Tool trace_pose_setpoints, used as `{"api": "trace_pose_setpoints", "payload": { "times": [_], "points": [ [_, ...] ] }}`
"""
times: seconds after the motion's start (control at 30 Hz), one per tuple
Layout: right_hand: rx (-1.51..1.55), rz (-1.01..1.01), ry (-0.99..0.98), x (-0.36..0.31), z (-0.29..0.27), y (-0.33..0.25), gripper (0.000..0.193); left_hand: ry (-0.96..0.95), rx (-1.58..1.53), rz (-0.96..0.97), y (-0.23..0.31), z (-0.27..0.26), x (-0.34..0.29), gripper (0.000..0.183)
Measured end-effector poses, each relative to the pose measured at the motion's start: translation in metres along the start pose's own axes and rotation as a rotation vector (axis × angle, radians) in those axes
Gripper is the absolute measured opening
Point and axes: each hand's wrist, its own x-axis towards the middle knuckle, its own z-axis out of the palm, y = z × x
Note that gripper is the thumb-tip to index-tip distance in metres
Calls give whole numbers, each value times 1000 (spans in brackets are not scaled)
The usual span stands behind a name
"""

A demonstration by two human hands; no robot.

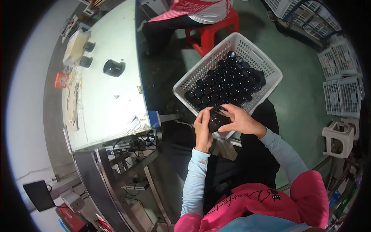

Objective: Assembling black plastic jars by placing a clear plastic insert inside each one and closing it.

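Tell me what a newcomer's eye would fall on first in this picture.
Probably the white basket near the middle, holding many shiny black pieces. At its near edge, the person's hands hold a glossy black rounded item between them. Beyond the basket, toward the top, a bright red stool stands under a seated co-worker.
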Motion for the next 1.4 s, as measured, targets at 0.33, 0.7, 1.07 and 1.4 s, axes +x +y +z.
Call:
{"api": "trace_pose_setpoints", "payload": {
  "times": [0.33,0.7,1.07,1.4],
  "points": [
    [1127,170,-38,-42,-4,-17,31,-184,-287,1,22,4,-85,61],
    [602,142,3,-57,0,-42,16,-400,-76,190,25,20,-109,49],
    [522,67,-162,-63,-22,-55,25,-331,-13,223,35,22,-124,54],
    [602,89,-184,-62,-19,-59,22,-351,-26,243,37,9,-124,56]
  ]
}}
